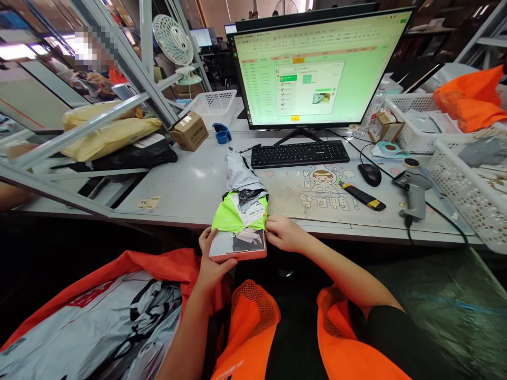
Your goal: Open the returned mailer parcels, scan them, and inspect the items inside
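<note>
A flat printed box (238, 245) with an orange edge sticks halfway out of a green and grey plastic mailer bag (242, 196) at the desk's front edge. My left hand (210, 259) grips the box's lower left corner, fingers closed on it. Pinching the bag's right edge beside the box is my right hand (283, 233). The bag carries a white barcode label (253, 211) and lies on the desk, its crumpled grey end pointing toward the keyboard.
A monitor (312, 68), keyboard (300, 153), mouse (369, 173), utility knife (362, 196) and barcode scanner (413, 192) lie on the desk. White baskets (467, 184) stand right; padded parcels (109, 134) and a small box (189, 130) left. An orange sack of parcels (99, 316) sits by my lap.
</note>
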Tool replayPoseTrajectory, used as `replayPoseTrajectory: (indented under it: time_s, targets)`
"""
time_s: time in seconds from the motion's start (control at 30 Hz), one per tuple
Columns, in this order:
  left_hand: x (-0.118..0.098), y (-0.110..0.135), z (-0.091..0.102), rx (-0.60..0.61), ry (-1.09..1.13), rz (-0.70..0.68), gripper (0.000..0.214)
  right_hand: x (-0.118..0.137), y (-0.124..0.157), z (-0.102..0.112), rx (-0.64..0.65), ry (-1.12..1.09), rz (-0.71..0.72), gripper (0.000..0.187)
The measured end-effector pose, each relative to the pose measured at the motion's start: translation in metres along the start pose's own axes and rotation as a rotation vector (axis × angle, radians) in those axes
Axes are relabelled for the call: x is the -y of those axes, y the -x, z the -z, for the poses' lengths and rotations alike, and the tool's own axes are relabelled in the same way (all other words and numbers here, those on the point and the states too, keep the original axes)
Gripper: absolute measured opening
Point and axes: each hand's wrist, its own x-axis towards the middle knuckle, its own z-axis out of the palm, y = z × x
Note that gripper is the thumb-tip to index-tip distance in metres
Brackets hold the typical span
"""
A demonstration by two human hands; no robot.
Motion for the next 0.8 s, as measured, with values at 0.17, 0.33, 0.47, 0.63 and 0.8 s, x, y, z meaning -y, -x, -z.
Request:
replayPoseTrajectory:
  time_s: [0.17,0.33,0.47,0.63,0.8]
  targets:
    - [0.005,-0.006,-0.003,0.040,0.091,-0.002,0.072,-0.004,0.000,-0.003,0.001,0.010,-0.045,0.017]
    - [0.001,0.001,-0.022,-0.130,0.353,0.195,0.067,0.003,0.001,-0.009,-0.047,-0.027,-0.050,0.017]
    - [-0.019,0.010,-0.028,-0.115,0.627,0.622,0.077,0.002,-0.004,-0.011,-0.210,0.070,-0.158,0.020]
    - [-0.029,0.015,0.014,0.158,0.802,0.702,0.085,-0.008,-0.025,-0.008,-0.263,0.283,-0.197,0.016]
    - [-0.024,0.006,0.036,0.198,0.881,0.639,0.102,-0.004,-0.043,-0.012,-0.278,0.209,-0.182,0.019]
